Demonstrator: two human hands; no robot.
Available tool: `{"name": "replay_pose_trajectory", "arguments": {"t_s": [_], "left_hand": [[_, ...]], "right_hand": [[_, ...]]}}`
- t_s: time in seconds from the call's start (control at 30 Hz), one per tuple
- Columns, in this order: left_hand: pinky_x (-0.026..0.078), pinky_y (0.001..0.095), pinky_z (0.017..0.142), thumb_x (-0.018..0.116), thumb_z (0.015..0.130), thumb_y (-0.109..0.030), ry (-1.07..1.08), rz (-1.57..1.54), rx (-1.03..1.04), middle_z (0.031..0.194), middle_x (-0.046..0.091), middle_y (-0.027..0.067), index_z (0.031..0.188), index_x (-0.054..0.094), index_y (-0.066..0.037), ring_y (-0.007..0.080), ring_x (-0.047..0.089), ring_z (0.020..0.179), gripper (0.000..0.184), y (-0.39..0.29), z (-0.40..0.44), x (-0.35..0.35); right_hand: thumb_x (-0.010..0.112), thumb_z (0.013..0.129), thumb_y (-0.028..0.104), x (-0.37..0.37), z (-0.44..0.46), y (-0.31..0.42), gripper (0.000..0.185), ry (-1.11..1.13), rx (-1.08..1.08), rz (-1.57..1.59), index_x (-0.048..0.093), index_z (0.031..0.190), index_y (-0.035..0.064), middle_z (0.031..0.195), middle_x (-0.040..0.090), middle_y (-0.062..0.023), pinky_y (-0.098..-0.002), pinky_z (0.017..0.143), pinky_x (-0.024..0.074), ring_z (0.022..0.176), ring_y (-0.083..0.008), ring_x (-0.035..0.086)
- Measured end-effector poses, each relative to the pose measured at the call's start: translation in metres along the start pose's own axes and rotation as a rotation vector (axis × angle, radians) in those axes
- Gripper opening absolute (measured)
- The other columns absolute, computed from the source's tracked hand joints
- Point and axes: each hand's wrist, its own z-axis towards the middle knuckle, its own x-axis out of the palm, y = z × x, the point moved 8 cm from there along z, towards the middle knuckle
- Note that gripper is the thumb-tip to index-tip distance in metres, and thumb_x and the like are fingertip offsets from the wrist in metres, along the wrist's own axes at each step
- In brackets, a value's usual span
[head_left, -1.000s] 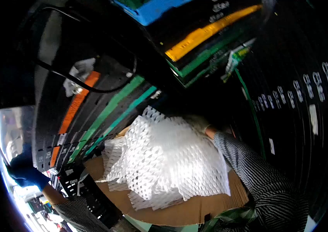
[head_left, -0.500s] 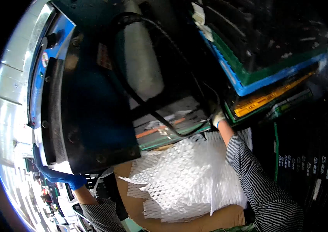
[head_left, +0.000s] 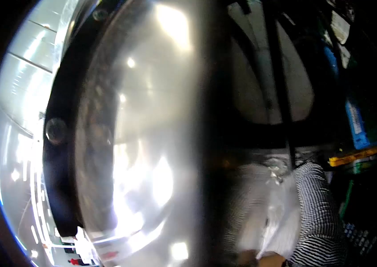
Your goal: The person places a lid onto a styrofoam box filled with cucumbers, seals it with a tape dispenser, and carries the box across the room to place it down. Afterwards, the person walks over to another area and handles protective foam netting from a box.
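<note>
A large panel (head_left: 153,133) fills the middle of the head view, very close and strongly reflecting bright lights. My left hand is out of sight. From the lower right my right arm reaches forward in a black-and-white striped sleeve (head_left: 319,213). My right hand itself is hidden in the dark area beyond the cuff, so its fingers and anything in them cannot be made out. Beside the sleeve lies white packing material (head_left: 282,222). A dark cable (head_left: 279,89) runs down toward the cuff.
At the right are a blue tray edge (head_left: 356,124) and a yellow-orange edge (head_left: 359,155), partly in shadow. A strip of brown cardboard (head_left: 270,260) shows at the bottom. The panel's dark rim (head_left: 59,178) borders a brightly lit room at the left.
The view has come much closer to the panel, which now covers the centre. My left hand has left the view. My right hand, earlier gloved beside the cable, is now hidden.
</note>
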Motion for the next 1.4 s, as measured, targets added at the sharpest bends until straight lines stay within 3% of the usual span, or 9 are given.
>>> {"name": "replay_pose_trajectory", "arguments": {"t_s": [0.67,0.77,0.83,0.87,0.9,0.97,1.13,1.23,1.4], "left_hand": [[0.048,0.0408,0.099,0.053,0.095,-0.030,0.021,0.077,0.125,0.120,0.061,0.0153,0.121,0.059,-0.002,0.0289,0.060,0.109,0.038,0.002,0.017,0.023],[0.044,0.0396,0.100,0.044,0.098,-0.017,-0.048,-0.299,-0.258,0.116,0.063,0.0164,0.116,0.061,-0.001,0.0290,0.059,0.108,0.030,0.047,0.017,0.029],[0.043,0.0410,0.096,0.042,0.097,-0.017,-0.009,-0.169,-0.085,0.113,0.064,0.0156,0.113,0.063,-0.001,0.0295,0.059,0.107,0.031,0.015,0.009,0.015],[0.042,0.0418,0.093,0.045,0.095,-0.018,-0.009,-0.111,-0.148,0.110,0.064,0.0159,0.111,0.065,-0.003,0.0319,0.058,0.103,0.030,0.020,0.006,0.011],[0.041,0.0428,0.093,0.047,0.092,-0.018,-0.051,-0.149,0.094,0.109,0.064,0.0158,0.110,0.065,-0.005,0.0333,0.057,0.102,0.028,0.004,0.015,0.008],[0.038,0.0444,0.096,0.055,0.085,-0.017,-0.033,-0.093,0.152,0.111,0.062,0.0158,0.109,0.065,-0.006,0.0353,0.054,0.106,0.028,0.000,0.016,0.011],[0.037,0.0452,0.097,0.057,0.083,-0.020,0.001,-0.042,0.153,0.114,0.059,0.0157,0.106,0.063,-0.006,0.0358,0.052,0.108,0.028,-0.015,0.018,0.012],[0.036,0.0450,0.099,0.056,0.086,-0.022,0.047,-0.073,0.101,0.117,0.060,0.0159,0.108,0.064,-0.007,0.0356,0.052,0.111,0.028,-0.018,0.025,0.005],[0.038,0.0468,0.101,0.057,0.090,-0.029,0.228,-0.127,-0.021,0.124,0.058,0.0192,0.115,0.062,-0.005,0.0372,0.052,0.116,0.035,-0.011,0.027,0.000]], "right_hand": [[0.053,0.090,0.030,0.024,-0.024,-0.001,0.062,0.229,-0.059,-0.321,0.034,0.146,0.0124,0.149,0.034,-0.0164,-0.0539,0.109,0.0254,0.137,-0.0362,0.030],[0.054,0.090,0.031,0.026,-0.055,0.005,0.063,0.294,-0.120,-0.384,0.033,0.146,0.0130,0.150,0.033,-0.0164,-0.0553,0.109,0.0246,0.137,-0.0368,0.029],[0.055,0.089,0.032,0.045,-0.083,-0.002,0.064,0.358,-0.190,-0.435,0.033,0.147,0.0134,0.150,0.033,-0.0164,-0.0562,0.109,0.0241,0.138,-0.0372,0.029],[0.056,0.089,0.033,0.054,-0.096,0.005,0.065,0.399,-0.232,-0.471,0.033,0.147,0.0136,0.150,0.033,-0.0164,-0.0567,0.109,0.0238,0.138,-0.0374,0.028],[0.056,0.089,0.034,0.060,-0.107,0.012,0.065,0.437,-0.261,-0.517,0.033,0.147,0.0138,0.150,0.032,-0.0164,-0.0572,0.109,0.0236,0.138,-0.0376,0.028],[0.057,0.089,0.035,0.079,-0.125,0.010,0.066,0.525,-0.298,-0.604,0.032,0.147,0.0142,0.151,0.032,-0.0164,-0.0581,0.109,0.0231,0.139,-0.0379,0.027],[0.059,0.088,0.038,0.098,-0.158,-0.010,0.069,0.688,-0.307,-0.827,0.032,0.148,0.0152,0.151,0.031,-0.0165,-0.0604,0.109,0.0218,0.140,-0.0389,0.025],[0.060,0.088,0.039,0.144,-0.194,-0.089,0.071,0.933,-0.243,-1.079,0.031,0.148,0.0158,0.152,0.030,-0.0165,-0.0618,0.109,0.0210,0.140,-0.0395,0.024],[0.052,0.091,0.041,-0.003,-0.309,-0.090,0.057,0.637,-0.185,-0.591,0.040,0.141,0.0154,0.140,0.044,-0.0175,-0.0519,0.100,0.0363,0.125,-0.0364,0.044]]}}
